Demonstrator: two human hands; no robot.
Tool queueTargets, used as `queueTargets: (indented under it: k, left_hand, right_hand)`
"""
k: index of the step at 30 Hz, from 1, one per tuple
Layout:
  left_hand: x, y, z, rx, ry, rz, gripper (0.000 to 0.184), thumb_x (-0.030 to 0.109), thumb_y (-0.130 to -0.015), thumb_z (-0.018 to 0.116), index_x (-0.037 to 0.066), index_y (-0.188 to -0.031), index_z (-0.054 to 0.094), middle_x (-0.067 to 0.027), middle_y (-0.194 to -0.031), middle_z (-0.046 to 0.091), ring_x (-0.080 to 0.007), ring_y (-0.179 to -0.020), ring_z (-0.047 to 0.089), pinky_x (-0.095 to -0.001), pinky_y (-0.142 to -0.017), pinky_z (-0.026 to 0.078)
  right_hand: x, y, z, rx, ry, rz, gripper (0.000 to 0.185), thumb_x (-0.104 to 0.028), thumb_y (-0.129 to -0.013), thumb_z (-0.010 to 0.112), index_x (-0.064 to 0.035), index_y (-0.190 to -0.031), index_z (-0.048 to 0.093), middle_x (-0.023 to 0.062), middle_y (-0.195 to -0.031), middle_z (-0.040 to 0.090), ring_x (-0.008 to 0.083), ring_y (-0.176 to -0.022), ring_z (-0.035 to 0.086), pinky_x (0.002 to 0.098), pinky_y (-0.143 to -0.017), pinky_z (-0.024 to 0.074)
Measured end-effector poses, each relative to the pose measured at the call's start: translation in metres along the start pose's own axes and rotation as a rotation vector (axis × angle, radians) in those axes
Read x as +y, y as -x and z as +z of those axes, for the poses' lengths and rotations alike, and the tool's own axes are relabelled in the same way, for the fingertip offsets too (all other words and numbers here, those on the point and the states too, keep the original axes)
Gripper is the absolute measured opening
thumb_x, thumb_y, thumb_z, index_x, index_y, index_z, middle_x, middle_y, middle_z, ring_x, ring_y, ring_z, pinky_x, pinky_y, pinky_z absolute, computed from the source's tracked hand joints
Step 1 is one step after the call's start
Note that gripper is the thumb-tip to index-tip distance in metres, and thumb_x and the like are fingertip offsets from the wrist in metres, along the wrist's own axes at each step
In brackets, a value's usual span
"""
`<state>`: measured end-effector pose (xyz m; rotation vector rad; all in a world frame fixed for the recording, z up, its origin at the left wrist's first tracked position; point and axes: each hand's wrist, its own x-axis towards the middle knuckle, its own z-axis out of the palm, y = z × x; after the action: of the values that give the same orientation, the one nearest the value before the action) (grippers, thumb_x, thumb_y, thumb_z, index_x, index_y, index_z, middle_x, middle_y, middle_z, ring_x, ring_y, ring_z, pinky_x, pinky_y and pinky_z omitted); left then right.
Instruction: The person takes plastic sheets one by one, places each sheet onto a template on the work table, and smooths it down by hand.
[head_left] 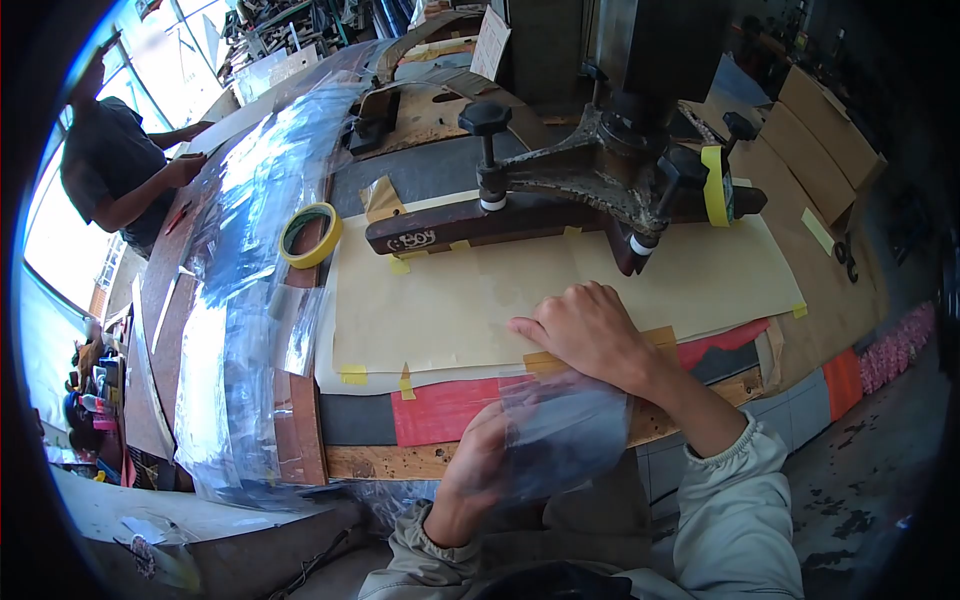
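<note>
My left hand point(480, 455) is at the table's front edge, closed on the left side of a clear plastic sheet point(565, 430); its fingers are partly behind the sheet. My right hand point(590, 325) rests on the cream paper point(480, 310), its thumb pointing left and its fingers curled down, their tips hidden. Brown tape point(660, 340) lies under and beside its wrist. Small yellow tape pieces point(406, 382) hold the paper's front edge over a red strip point(445, 412). Behind my right hand, a dark bar point(460, 225) lies across the paper below a metal press arm point(590, 165).
A yellow tape roll point(311, 236) sits left of the paper, beside stacked clear plastic sheets point(235, 270). A person point(120, 165) stands at the far left. Scissors point(846, 258) and a cardboard box point(820, 140) are at the right.
</note>
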<state>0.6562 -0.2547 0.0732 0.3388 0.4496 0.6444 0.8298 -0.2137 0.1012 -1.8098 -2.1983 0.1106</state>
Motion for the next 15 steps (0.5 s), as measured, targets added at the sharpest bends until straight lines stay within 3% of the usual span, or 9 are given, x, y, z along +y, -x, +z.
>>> queueTargets:
  k: [5, 8, 11, 14, 15]
  left_hand:
    - [0.001, -0.002, -0.002, -0.018, 0.011, -0.014, 0.028, 0.005, -0.082, 0.047, -0.004, -0.107, 0.052, -0.0112, -0.099, 0.059, -0.0194, -0.089, 0.057, -0.0302, -0.079, 0.047]
    - [0.000, -0.003, -0.008, -0.177, 0.150, -0.027, 0.025, 0.006, -0.081, 0.048, -0.003, -0.104, 0.053, -0.0105, -0.097, 0.059, -0.0187, -0.089, 0.057, -0.0297, -0.078, 0.047]
    - [0.002, 0.001, -0.003, 0.044, -0.042, -0.030, 0.023, 0.005, -0.081, 0.049, -0.002, -0.102, 0.054, -0.0092, -0.094, 0.059, -0.0174, -0.086, 0.057, -0.0289, -0.076, 0.047]
    - [0.004, 0.001, 0.014, 0.199, -0.276, -0.005, 0.026, 0.014, -0.084, 0.052, 0.001, -0.106, 0.052, -0.0051, -0.093, 0.058, -0.0135, -0.080, 0.057, -0.0268, -0.067, 0.047]
    - [0.005, 0.001, 0.015, 0.183, -0.265, -0.021, 0.026, 0.015, -0.084, 0.052, 0.001, -0.106, 0.052, -0.0051, -0.094, 0.058, -0.0135, -0.080, 0.057, -0.0270, -0.068, 0.047]
  right_hand:
    - [0.000, 0.000, 0.001, 0.010, 0.002, -0.002, 0.033, -0.030, -0.078, 0.058, -0.0019, -0.060, 0.062, 0.0163, -0.054, 0.057, 0.0298, -0.056, 0.061, 0.0371, -0.054, 0.0495]
    - [0.000, 0.001, 0.000, 0.007, 0.006, -0.003, 0.034, -0.030, -0.078, 0.057, -0.0019, -0.060, 0.062, 0.0163, -0.055, 0.057, 0.0298, -0.057, 0.061, 0.0375, -0.054, 0.0494]
    - [-0.001, 0.001, 0.000, -0.002, 0.003, 0.006, 0.034, -0.030, -0.079, 0.057, -0.0019, -0.061, 0.062, 0.0164, -0.055, 0.057, 0.0298, -0.057, 0.061, 0.0376, -0.054, 0.0493]
    - [-0.001, 0.001, 0.001, 0.014, 0.005, 0.006, 0.035, -0.031, -0.079, 0.057, -0.0017, -0.061, 0.062, 0.0167, -0.056, 0.057, 0.0303, -0.057, 0.061, 0.0381, -0.055, 0.0491]
    - [-0.001, 0.001, 0.002, 0.024, 0.007, 0.007, 0.035, -0.031, -0.079, 0.057, -0.0016, -0.061, 0.062, 0.0169, -0.056, 0.057, 0.0306, -0.057, 0.061, 0.0383, -0.055, 0.0491]
